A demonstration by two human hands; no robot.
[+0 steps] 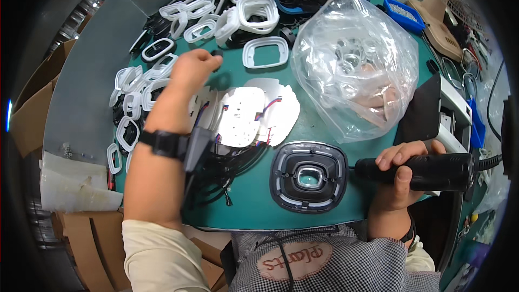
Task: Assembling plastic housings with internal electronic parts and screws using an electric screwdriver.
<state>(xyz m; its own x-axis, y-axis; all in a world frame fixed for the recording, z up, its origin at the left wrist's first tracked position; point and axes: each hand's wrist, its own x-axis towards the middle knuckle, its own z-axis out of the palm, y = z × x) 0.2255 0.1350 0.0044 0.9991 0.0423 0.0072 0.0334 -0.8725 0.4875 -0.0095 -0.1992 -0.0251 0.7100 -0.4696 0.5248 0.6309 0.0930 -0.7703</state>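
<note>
My left hand (pixel 195 68) reaches over the left part of the table, fingers pinched on a small black part (pixel 217 53) whose kind I cannot make out. Wrapped in my right hand (pixel 401 176) is a black electric screwdriver (pixel 440 172), lying level with its tip pointing left. That tip comes close to the right edge of a black rounded-square housing (pixel 309 194), which lies on the table with a clear lens at its centre. White circuit boards (pixel 241 116) with coloured wires form an overlapping row below my left hand. Black cables (pixel 230 167) lie in a bundle beside them.
White rounded frames (pixel 257 13) are piled at the back and left; a single frame (pixel 265 52) lies apart. A clear plastic bag (pixel 354 70) with rings and pale parts sits right of centre. Behind are a blue crate (pixel 324 5) and a blue tray of small parts (pixel 403 15).
</note>
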